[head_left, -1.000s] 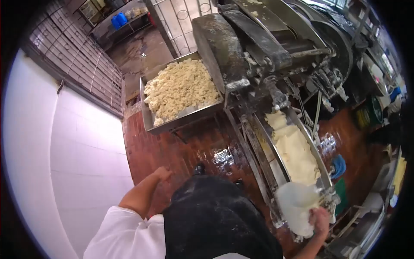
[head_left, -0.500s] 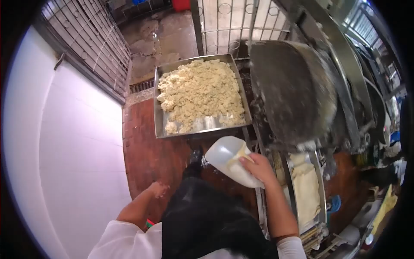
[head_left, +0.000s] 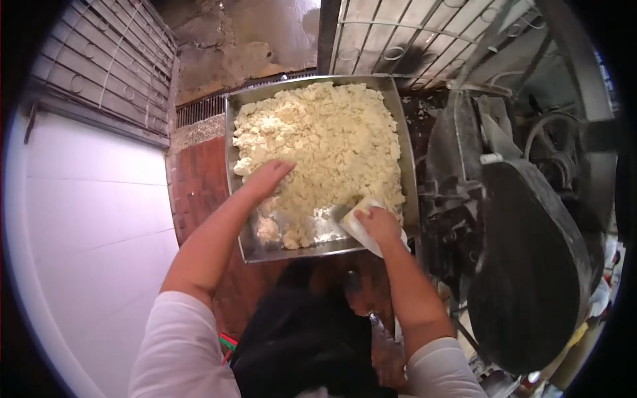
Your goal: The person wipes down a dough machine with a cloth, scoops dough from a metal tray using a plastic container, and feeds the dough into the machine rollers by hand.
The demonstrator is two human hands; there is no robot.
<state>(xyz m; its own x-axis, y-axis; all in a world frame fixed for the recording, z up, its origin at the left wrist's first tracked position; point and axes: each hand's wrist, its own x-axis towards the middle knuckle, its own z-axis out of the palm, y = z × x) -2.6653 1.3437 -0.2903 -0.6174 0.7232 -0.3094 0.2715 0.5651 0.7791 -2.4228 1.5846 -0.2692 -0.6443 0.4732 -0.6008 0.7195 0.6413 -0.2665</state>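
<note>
A person in a dark apron point(head_left: 298, 338) and white sleeves leaned over a broad metal tray point(head_left: 407, 149) heaped with pale, crumbly dough point(head_left: 325, 132), a whitish scoop point(head_left: 358, 229) closed in the fingers of the right hand point(head_left: 379, 224). The scoop sat tilted at the tray's near right corner, its mouth toward the heap, a grip that appeared chosen to bring the edge in low against the crumbs. The left hand point(head_left: 271, 174) reached in from the other side with fingers stretched out and loosely together, holding nothing that could be seen; whether it touched the dough or hung just above could not be told. Its place opposite the scoop seemed suited to steadying or gathering loose pieces, while the tray's raised walls likely served to keep the crumbs in. The dough covered most of the tray, leaving a shiny strip of bare metal along the near side, where a few lumps lay apart. Reddish tiles point(head_left: 199, 176) showed below, beside a pale wall point(head_left: 99, 199) and a barred gate point(head_left: 106, 73). A drain grate point(head_left: 199, 111) ran just beyond the tray, and a dark, dusty machine point(head_left: 524, 265) stood at right.
</note>
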